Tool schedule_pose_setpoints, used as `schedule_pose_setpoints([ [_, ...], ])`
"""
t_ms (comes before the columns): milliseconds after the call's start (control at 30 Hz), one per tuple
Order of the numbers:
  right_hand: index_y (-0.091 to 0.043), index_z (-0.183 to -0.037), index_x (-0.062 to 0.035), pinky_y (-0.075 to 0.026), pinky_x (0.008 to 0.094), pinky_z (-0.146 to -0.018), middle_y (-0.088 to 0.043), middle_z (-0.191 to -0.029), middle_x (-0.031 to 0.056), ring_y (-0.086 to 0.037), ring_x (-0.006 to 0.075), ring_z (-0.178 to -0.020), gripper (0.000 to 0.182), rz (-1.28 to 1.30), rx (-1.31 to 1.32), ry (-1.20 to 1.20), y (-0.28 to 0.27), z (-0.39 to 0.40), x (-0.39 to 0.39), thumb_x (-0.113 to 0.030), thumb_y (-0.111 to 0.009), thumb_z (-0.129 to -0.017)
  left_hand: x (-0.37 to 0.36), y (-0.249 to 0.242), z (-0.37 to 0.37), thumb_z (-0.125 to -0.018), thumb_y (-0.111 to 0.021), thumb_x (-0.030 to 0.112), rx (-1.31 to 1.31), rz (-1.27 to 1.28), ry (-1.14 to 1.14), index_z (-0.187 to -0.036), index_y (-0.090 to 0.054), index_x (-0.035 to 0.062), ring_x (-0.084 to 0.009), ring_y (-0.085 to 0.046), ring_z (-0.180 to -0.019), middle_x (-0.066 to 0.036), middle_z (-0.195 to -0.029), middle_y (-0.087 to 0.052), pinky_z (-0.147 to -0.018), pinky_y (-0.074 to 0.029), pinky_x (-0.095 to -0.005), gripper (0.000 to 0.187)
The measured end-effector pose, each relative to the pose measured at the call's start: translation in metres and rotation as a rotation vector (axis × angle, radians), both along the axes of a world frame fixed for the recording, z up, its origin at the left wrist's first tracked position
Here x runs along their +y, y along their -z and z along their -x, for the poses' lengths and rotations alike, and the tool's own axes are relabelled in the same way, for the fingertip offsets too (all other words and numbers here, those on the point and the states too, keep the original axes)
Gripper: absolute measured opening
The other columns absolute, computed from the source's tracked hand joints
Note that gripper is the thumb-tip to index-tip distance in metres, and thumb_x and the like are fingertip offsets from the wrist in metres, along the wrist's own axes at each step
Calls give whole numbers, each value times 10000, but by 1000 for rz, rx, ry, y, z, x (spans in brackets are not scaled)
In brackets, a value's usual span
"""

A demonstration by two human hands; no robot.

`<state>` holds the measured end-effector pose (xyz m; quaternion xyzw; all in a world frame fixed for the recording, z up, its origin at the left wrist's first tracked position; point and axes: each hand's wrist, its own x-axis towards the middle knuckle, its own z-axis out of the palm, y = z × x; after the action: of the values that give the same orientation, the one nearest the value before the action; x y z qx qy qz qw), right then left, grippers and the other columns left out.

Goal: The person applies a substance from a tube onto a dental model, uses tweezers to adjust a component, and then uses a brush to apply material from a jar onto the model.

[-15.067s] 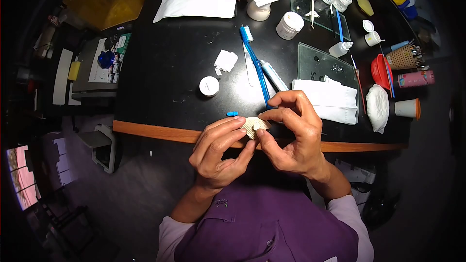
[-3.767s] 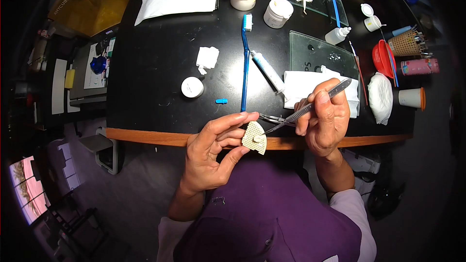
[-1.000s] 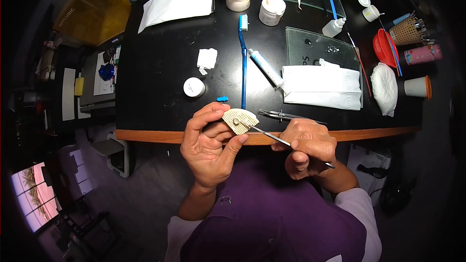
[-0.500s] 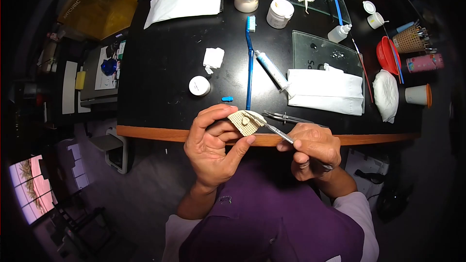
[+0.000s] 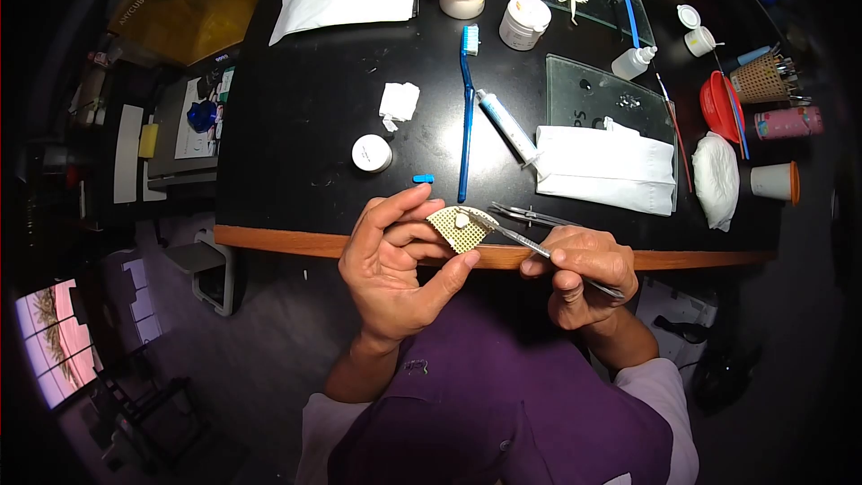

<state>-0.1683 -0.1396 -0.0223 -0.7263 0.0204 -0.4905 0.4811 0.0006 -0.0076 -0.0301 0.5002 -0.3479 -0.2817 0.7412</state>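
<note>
My left hand (image 5: 395, 274) grips a fan-shaped, pale yellow honeycomb firing tray (image 5: 467, 239) by its edge, between thumb and fingers. A small whitish tooth-shaped piece (image 5: 462, 219) sits on the tray's perforated face. In my right hand (image 5: 588, 271) is a slim metal dental instrument (image 5: 516, 236), held like a pen, its tip end overlapping the tray's upper edge beside the piece. Just beyond, metal forceps (image 5: 530, 216) lie on the black table (image 5: 305, 144). A small blue cap (image 5: 423, 179) rests beyond my left fingertips.
A blue toothbrush (image 5: 467, 117) and a syringe (image 5: 506, 128) lie ahead of my hands. To the right are folded white paper (image 5: 606, 171), a glass slab (image 5: 570, 94) and a red bowl (image 5: 716, 110). Jars (image 5: 372, 154) and crumpled tissue (image 5: 400, 102) stand on the left.
The honeycomb tray has tilted so that its perforated face shows more. My right hand has shifted slightly right, and the instrument lies a little lower across the tray's edge.
</note>
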Motion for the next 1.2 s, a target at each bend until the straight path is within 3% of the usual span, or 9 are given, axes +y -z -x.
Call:
schedule_pose_setpoints([
  [1200,-628,-1061,50,-613,317,-562,-716,-726,135,-754,212,-640,186,-52,-41,-17,2,1,-1,-126,-687,-1047,-1,-1,1,-788,-802,-165,19,15,3,-1359,-537,-115,-231,-743,-1093,-177,-1233,-584,-890,-689,-302,631],
])
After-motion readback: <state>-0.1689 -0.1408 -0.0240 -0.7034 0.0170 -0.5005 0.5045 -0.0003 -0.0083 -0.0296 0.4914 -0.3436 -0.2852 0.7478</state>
